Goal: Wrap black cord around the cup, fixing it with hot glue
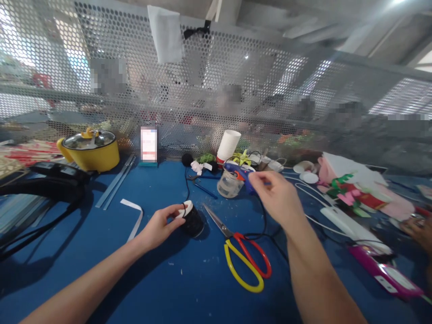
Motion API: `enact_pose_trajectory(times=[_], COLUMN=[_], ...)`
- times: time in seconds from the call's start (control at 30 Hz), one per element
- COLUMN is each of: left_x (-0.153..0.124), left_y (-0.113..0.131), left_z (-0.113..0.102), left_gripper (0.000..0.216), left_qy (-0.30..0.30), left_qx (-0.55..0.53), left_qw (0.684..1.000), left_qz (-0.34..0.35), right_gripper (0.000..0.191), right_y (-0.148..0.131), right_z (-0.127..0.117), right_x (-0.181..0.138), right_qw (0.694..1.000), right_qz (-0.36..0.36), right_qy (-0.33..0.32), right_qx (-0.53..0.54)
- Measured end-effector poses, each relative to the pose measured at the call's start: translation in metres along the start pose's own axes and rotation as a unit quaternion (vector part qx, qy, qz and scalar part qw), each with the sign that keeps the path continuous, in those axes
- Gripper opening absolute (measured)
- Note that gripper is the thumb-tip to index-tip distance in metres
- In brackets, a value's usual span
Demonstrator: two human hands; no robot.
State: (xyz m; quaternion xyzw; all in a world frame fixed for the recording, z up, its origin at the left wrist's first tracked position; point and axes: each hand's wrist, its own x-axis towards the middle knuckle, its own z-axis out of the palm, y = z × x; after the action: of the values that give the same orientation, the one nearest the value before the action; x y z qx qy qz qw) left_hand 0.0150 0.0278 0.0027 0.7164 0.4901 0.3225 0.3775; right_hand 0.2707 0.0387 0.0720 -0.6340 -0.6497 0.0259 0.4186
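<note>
My left hand (pixel 165 225) pinches the white rim of a small black cylinder (pixel 194 223), which leans on the blue table. A thin black cord runs from it up to a black pompom (pixel 187 159). In my right hand (pixel 278 191), closed around its handle, is a blue glue gun (pixel 250 183) with an orange trigger. The glue gun's front end is over a clear jar (pixel 229 185); whether they touch I cannot tell. Between my hands lie scissors (pixel 232 235) with one red and one yellow handle, blades slightly apart.
A yellow pot (pixel 97 155), a lit phone (pixel 149 145) and stacked white paper cups (pixel 229 144) stand along the mesh screen (pixel 189 99). White ribbon (pixel 137 216) lies left. Cables, a white power strip (pixel 351 225) and a purple one (pixel 384 272) lie right, near another person's hand (pixel 418 229).
</note>
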Motion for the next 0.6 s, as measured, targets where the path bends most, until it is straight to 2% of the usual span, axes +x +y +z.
enact_pose_trajectory(times=[0.07,0.13,0.2,0.33,0.5,0.6], left_x=[0.000,-0.001,-0.002,-0.004,-0.006,-0.007], left_y=[0.000,0.000,0.002,0.006,0.013,0.016], left_z=[0.000,0.001,0.001,0.000,-0.001,-0.001], left_gripper=[0.035,0.035,0.036,0.037,0.034,0.032], left_qy=[-0.003,-0.006,-0.009,-0.030,-0.048,-0.056], left_qx=[0.004,0.008,0.019,0.048,0.075,0.082], left_qw=[1.000,1.000,1.000,0.998,0.995,0.993], left_qz=[0.006,0.014,0.021,0.031,0.045,0.059], right_gripper=[0.033,0.034,0.032,0.032,0.027,0.024], right_y=[-0.017,-0.031,-0.040,-0.045,-0.042,-0.042], right_z=[0.013,0.032,0.051,0.073,0.075,0.075], right_x=[-0.011,-0.020,-0.025,-0.031,-0.039,-0.042], right_qw=[0.989,0.966,0.951,0.946,0.956,0.954], right_qz=[-0.051,-0.076,-0.086,-0.087,-0.084,-0.083], right_qy=[-0.115,-0.224,-0.275,-0.293,-0.256,-0.259], right_qx=[0.075,0.102,0.110,0.107,0.120,0.126])
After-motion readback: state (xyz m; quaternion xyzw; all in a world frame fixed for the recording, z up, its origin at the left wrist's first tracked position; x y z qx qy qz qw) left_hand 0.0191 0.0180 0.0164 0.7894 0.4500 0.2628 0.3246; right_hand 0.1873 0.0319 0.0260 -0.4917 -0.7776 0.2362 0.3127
